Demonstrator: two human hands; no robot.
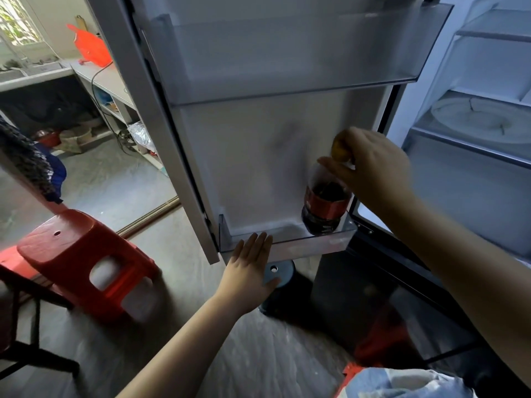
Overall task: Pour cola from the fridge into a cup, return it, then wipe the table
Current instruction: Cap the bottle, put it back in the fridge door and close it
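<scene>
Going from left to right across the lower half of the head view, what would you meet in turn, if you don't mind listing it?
Red plastic stool → left hand, flat by the door shelf → cola bottle → right hand at its cap.

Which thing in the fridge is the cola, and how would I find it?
Look at the open fridge door, then down to its lowest door shelf. The cola bottle stands at the shelf's right end, under the right hand. It is the only thing on that shelf: dark drink, red label, yellow cap.
</scene>
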